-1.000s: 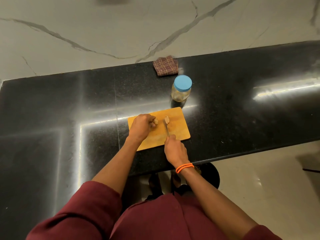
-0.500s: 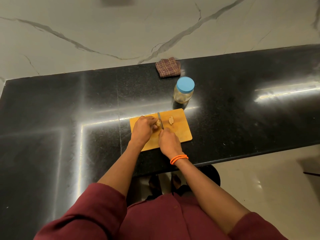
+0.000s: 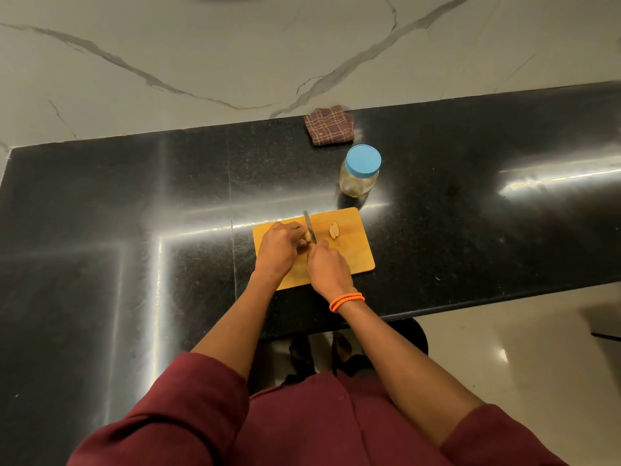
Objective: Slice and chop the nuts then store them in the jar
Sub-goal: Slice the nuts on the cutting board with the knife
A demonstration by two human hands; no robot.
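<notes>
STEP: slicing, judged early; your left hand (image 3: 279, 252) pinches the nut (image 3: 306, 235) at the board's (image 3: 356, 260) 10 o'clock | your right hand (image 3: 327, 269) grips the knife (image 3: 309, 227), blade against it | cut piece (image 3: 334, 230) at 3 o'clock | NEXT: press straight down, fingertips clear | jar (image 3: 358, 178) at 1 o'clock, lid on | WRITING: none legible

board (image 3: 353, 260) on counter (image 3: 134, 230) in front of me | my left hand (image 3: 279, 252) holds nut (image 3: 306, 235) on board | knife (image 3: 309, 227) in my right hand (image 3: 327, 269), just right of nut | nut piece (image 3: 334, 230) further right | jar (image 3: 359, 171) behind board | cloth (image 3: 329, 125) behind jar
</notes>
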